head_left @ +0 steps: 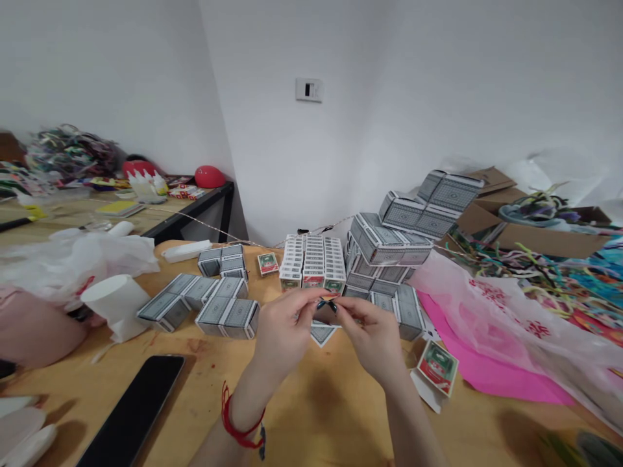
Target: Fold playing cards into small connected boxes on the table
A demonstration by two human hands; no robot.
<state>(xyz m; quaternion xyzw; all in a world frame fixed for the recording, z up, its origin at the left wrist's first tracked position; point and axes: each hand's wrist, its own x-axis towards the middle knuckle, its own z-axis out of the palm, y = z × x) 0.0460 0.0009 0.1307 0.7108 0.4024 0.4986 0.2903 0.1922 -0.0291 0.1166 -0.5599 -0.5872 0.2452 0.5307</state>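
Note:
Close together over the middle of the table, my left hand [287,324] and my right hand [368,331] pinch a small dark bow-like piece [327,303] between thumbs and forefingers. Its exact kind is too small to make out. Just beneath the fingertips lies a playing card [322,335] with a patterned grey back, partly covered by the hands. Behind the hands stand rows of card boxes [314,259], their ends facing me. An opened card box [438,368] in green and red rests to the right of my right forearm.
Grey bundled card packs [228,316] sit at left, with a tall leaning stack [394,240] at right. A black phone [134,408], a white paper roll [117,305] and a single card box [267,264] lie on the table [311,415]. Pink sheeting [496,363] covers the right side.

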